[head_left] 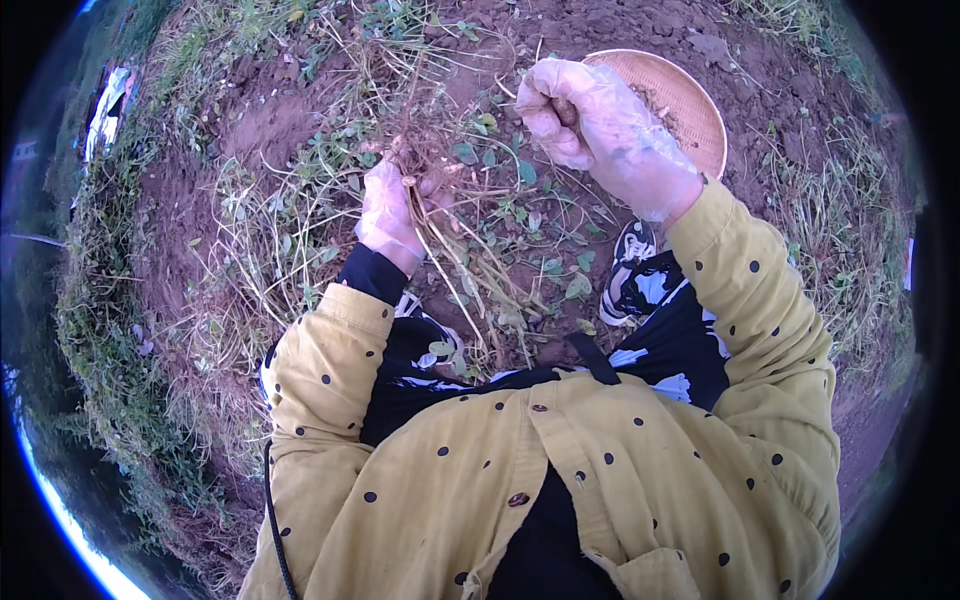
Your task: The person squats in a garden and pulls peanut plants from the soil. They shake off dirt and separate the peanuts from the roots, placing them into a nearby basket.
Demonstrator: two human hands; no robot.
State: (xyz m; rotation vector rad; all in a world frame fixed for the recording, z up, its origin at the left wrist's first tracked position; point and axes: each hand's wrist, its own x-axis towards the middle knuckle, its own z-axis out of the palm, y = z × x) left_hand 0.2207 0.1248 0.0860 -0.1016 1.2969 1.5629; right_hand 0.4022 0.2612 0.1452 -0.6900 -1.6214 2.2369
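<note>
Plastic-gloved right hand (612, 128), loosely fisted

The gloved left hand (388, 212) grips an upside-down plant (422, 155), its tangled roots uppermost. The gloved right hand (612, 125), curled around a brown lump (566, 112), overlaps the near left rim of a round woven basket (707, 100) on the soil (272, 130). Leafy stems (275, 255) lie strewn toward the soil's left edge, where green growth (110, 330) stands.

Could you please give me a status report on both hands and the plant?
Left hand gripping plant near its roots. Right hand curled shut, contents unclear, partly hiding basket. Loose stems strewn on ground.
</note>
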